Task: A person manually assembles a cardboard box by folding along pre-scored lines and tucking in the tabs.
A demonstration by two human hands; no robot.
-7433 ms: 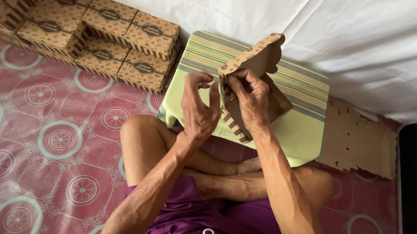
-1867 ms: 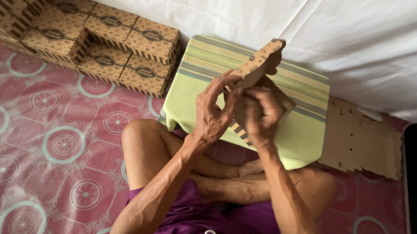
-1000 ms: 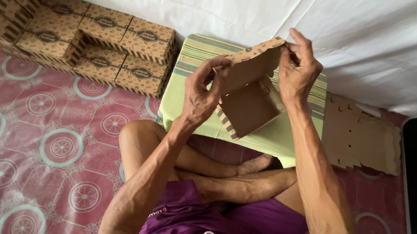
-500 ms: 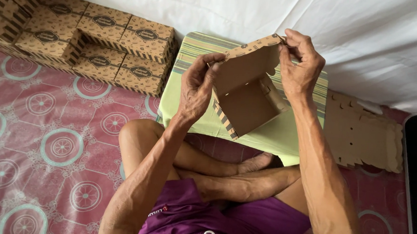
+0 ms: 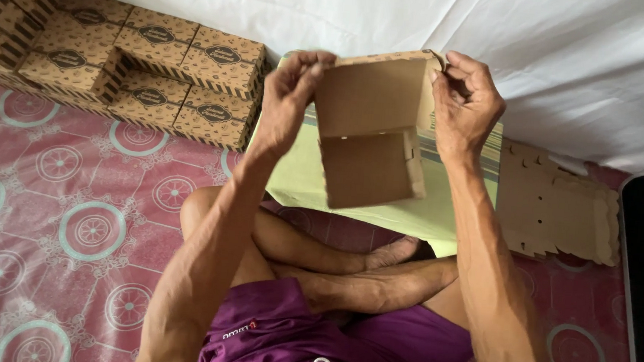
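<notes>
I hold a partly folded brown cardboard box (image 5: 369,135) up in front of me, its plain inside facing me. My left hand (image 5: 289,89) pinches the top left corner of its upright panel. My right hand (image 5: 465,100) grips the top right corner, fingers curled over the edge. The lower panel hangs toward my crossed legs, above a pale green striped cushion (image 5: 300,180).
A stack of finished patterned brown boxes (image 5: 150,66) lies at the far left against a white sheet (image 5: 553,61). Flat unfolded cardboard blanks (image 5: 558,210) lie on the right. The floor has a pink mat with circle patterns (image 5: 74,218).
The cardboard was a flat folded piece held close between both hands; I have since spread it apart into a box shape and raised it, my hands moving out to its upper corners.
</notes>
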